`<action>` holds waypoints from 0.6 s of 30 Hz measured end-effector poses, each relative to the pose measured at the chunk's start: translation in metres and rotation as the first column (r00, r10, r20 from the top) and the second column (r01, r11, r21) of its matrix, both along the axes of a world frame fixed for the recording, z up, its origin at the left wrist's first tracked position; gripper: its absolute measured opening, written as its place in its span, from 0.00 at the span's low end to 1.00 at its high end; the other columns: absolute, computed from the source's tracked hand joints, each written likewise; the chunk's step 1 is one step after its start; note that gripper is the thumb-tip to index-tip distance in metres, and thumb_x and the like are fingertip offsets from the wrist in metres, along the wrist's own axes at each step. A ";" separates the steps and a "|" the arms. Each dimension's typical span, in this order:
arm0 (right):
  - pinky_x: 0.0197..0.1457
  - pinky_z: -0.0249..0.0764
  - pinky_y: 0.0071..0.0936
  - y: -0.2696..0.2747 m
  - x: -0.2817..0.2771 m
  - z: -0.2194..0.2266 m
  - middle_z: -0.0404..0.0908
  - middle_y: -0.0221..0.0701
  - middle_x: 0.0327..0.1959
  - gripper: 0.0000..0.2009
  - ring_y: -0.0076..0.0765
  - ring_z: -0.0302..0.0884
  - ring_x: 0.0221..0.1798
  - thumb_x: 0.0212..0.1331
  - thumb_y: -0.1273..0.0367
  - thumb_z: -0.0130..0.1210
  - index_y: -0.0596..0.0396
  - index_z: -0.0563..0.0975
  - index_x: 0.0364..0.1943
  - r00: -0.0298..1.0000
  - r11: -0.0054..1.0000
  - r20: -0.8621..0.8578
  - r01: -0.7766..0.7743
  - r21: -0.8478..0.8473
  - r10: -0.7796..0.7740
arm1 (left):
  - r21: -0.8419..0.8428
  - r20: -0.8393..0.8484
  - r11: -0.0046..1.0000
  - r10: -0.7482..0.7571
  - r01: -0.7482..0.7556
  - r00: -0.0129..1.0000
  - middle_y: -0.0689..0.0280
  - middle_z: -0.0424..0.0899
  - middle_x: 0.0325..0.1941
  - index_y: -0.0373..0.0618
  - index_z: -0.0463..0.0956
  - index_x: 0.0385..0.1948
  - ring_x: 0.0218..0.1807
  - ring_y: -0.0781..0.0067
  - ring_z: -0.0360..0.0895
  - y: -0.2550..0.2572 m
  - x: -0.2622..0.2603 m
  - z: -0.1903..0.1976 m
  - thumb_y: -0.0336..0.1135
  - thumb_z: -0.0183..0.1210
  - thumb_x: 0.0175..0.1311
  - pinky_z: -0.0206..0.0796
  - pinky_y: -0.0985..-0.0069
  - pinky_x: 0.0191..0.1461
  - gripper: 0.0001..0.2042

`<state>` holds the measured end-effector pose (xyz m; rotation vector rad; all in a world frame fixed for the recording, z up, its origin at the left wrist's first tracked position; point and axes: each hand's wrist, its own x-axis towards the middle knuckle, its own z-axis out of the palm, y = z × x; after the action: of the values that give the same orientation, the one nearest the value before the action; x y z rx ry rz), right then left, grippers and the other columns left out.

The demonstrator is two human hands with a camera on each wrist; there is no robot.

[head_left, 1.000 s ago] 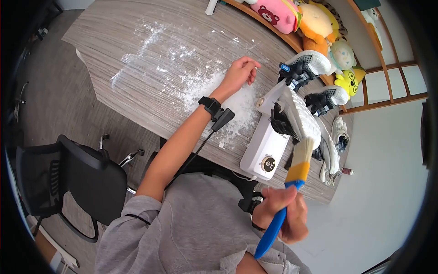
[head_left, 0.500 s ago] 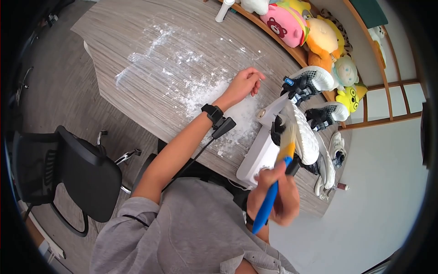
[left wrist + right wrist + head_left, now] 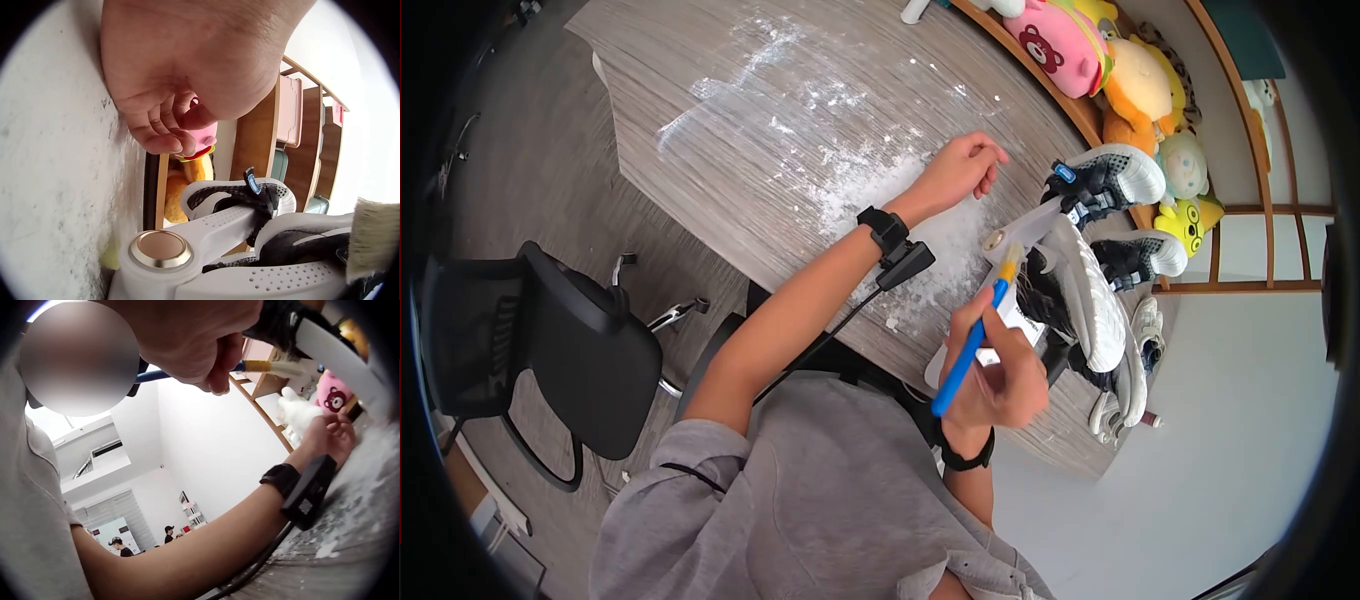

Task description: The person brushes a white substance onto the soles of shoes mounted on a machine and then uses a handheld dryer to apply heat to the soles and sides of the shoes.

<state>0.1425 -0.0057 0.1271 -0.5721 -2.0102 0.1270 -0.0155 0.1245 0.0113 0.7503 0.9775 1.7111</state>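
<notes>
My right hand [image 3: 998, 372] grips a brush by its blue handle [image 3: 965, 345]; the bristles [image 3: 1011, 256] touch a white sneaker [image 3: 1095, 300] mounted sole-up on a white shoe dryer [image 3: 1030, 222]. In the right wrist view the fingers [image 3: 215, 359] wrap the handle [image 3: 156, 376]. My left hand [image 3: 962, 168] rests on the table in white powder [image 3: 870, 190], fingers loosely curled and holding nothing. The left wrist view shows those curled fingers [image 3: 165, 128], the dryer's gold knob [image 3: 161, 248] and the brush bristles [image 3: 372, 240].
The wood-grain table [image 3: 730, 130] carries scattered powder. Two more sneakers [image 3: 1115, 175] stand behind the dryer, and plush toys [image 3: 1080, 50] line a wooden shelf. A black office chair [image 3: 570, 350] stands to my left. More shoes lie at the table's right end [image 3: 1140, 330].
My right hand has lifted the brush from near my body up to the sneaker on the dryer, bristles now against it. The left hand has stayed on the powder.
</notes>
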 end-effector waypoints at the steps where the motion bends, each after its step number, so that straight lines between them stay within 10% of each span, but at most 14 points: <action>1: 0.17 0.62 0.16 0.004 -0.005 0.000 0.74 0.33 0.10 0.09 0.24 0.72 0.12 0.47 0.84 0.69 0.62 0.78 0.28 0.999 0.999 0.033 0.024 0.021 -0.025 | 0.000 0.001 1.000 0.007 -0.007 1.000 0.69 0.75 0.26 0.39 0.77 0.40 0.25 0.80 0.73 0.000 0.000 -0.001 0.33 0.48 0.72 0.67 0.80 0.28 0.10; 7: 0.17 0.60 0.21 -0.002 0.010 0.015 0.73 0.34 0.11 0.05 0.27 0.66 0.10 0.52 0.82 0.64 0.67 0.80 0.32 0.988 0.972 0.097 0.096 0.216 -0.119 | 0.012 0.040 1.000 0.005 -0.006 0.999 0.68 0.75 0.26 0.38 0.76 0.40 0.25 0.80 0.73 -0.001 0.000 0.000 0.32 0.48 0.72 0.67 0.80 0.27 0.09; 12: 0.18 0.61 0.25 -0.022 0.024 0.039 0.76 0.36 0.13 0.11 0.33 0.69 0.13 0.44 0.84 0.59 0.72 0.80 0.36 0.977 0.949 -0.101 -0.156 0.274 0.190 | 0.022 0.017 1.000 -0.013 0.013 1.000 0.68 0.75 0.25 0.38 0.76 0.41 0.25 0.80 0.73 0.000 0.001 -0.003 0.32 0.47 0.73 0.66 0.80 0.27 0.09; 13: 0.16 0.59 0.24 -0.022 0.027 0.046 0.75 0.35 0.12 0.09 0.32 0.68 0.12 0.46 0.84 0.58 0.70 0.81 0.35 0.982 0.971 0.125 -0.163 0.175 0.142 | 0.021 0.019 1.000 -0.013 0.013 1.000 0.68 0.75 0.25 0.38 0.76 0.41 0.25 0.80 0.73 0.000 0.002 -0.003 0.32 0.47 0.73 0.66 0.80 0.27 0.09; 18: 0.18 0.61 0.21 0.013 -0.025 0.014 0.71 0.32 0.14 0.12 0.27 0.66 0.13 0.44 0.86 0.65 0.66 0.81 0.35 0.988 0.989 0.156 -0.003 0.145 -0.020 | 0.031 0.007 0.999 -0.019 0.019 1.000 0.68 0.75 0.25 0.39 0.76 0.40 0.25 0.81 0.72 -0.001 0.001 -0.001 0.33 0.47 0.73 0.66 0.80 0.28 0.09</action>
<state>0.1180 0.0069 0.1410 -0.5112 -2.1485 -0.0715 -0.0144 0.1232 0.0103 0.7704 0.9377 1.7154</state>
